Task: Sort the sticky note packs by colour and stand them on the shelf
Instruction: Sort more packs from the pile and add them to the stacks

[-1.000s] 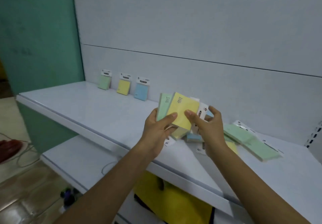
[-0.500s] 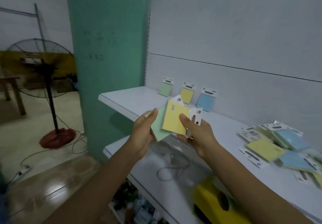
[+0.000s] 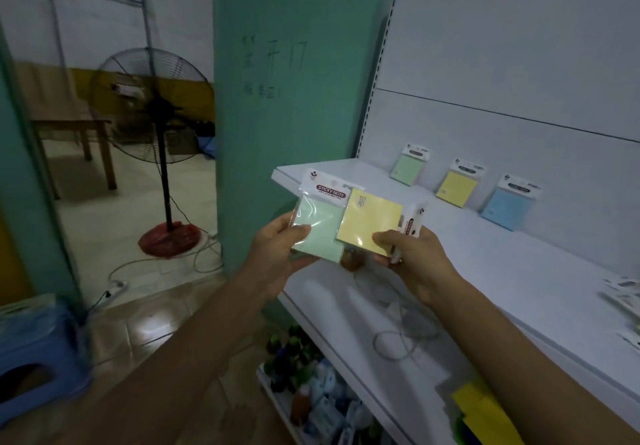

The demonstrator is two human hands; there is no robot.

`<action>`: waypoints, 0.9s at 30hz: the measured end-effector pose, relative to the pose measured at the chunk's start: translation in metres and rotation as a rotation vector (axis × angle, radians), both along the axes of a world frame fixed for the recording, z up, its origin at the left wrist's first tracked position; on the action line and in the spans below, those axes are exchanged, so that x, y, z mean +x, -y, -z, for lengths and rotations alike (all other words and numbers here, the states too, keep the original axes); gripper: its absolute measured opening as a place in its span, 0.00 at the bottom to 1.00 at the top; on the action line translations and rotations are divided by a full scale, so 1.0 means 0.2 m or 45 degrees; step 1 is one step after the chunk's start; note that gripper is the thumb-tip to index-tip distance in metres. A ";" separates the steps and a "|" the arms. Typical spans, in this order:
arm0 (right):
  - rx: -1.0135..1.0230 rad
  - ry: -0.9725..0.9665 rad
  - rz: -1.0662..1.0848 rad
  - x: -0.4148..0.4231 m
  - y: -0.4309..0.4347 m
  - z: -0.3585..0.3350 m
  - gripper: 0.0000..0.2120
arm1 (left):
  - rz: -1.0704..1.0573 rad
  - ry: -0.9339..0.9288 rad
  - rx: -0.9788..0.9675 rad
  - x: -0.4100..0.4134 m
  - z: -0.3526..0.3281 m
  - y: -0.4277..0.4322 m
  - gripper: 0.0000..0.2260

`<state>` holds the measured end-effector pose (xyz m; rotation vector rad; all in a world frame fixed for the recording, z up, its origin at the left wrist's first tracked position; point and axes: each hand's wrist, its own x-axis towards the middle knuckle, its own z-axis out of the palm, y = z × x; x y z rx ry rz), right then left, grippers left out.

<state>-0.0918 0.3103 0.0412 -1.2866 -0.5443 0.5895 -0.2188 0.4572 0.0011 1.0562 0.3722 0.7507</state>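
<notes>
**Hands.** The left hand (image 3: 277, 248) has its thumb across the front and its fingers behind. It pinches the lower left edge of a pale green film-wrapped sticky note pack (image 3: 317, 228), whose header card is at twelve o'clock. The right hand (image 3: 414, 259) pinches the lower right corner of a yellow film-wrapped sticky note pack (image 3: 372, 222). That pack is turned on its side, with its header card at three o'clock, and it overlaps the green pack's right edge. Whether another pack sits behind it cannot be determined.

**Position.** Both packs are in the air just off the front left corner of the white flat metal shelf (image 3: 491, 271), above a lower white shelf (image 3: 332, 306).

**Risks.**
1. Each grip is a thumb pinch near one edge of glossy film. Drawing the overlapped packs apart could let one slide free, and it would likely drop past the shelf edge.
2. The yellow pack needs a quarter turn. Set down as held, it would end with its header card sideways.
3. At two o'clock three packs lean upright against the back panel, apart from one another: the standing green pack (image 3: 408, 167), the standing yellow pack (image 3: 457, 188) and the standing blue pack (image 3: 507, 209). They appear to be held up only by leaning. A knuckle or an incoming pack could knock one flat.
4. Blurred loose packs (image 3: 623, 292) lie at four o'clock. A forearm reaching across could sweep them along the shelf.
</notes>
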 end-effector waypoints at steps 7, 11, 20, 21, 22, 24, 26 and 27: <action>-0.008 0.095 -0.033 0.11 -0.12 0.01 0.14 | 0.071 -0.018 -0.054 0.19 0.01 -0.15 0.09; 0.085 -0.003 -0.032 0.34 -0.23 -0.01 0.16 | 0.092 0.001 0.013 0.35 -0.03 -0.27 0.10; 0.285 -0.097 0.093 0.83 -0.45 -0.12 0.21 | 0.081 -0.050 0.103 0.82 -0.22 -0.52 0.08; 0.289 -0.090 0.114 0.87 -0.45 -0.13 0.21 | 0.094 -0.050 0.097 0.87 -0.22 -0.53 0.08; 0.290 -0.086 0.140 0.91 -0.44 -0.13 0.22 | 0.108 -0.052 0.097 0.93 -0.23 -0.53 0.09; 0.293 -0.081 0.210 0.99 -0.41 -0.13 0.20 | 0.136 -0.058 0.102 1.04 -0.23 -0.53 0.10; 0.286 -0.090 0.300 1.06 -0.37 -0.11 0.17 | 0.155 -0.087 0.133 1.15 -0.22 -0.52 0.10; 0.270 -0.095 0.343 1.09 -0.34 -0.10 0.16 | 0.166 -0.110 0.166 1.20 -0.22 -0.51 0.10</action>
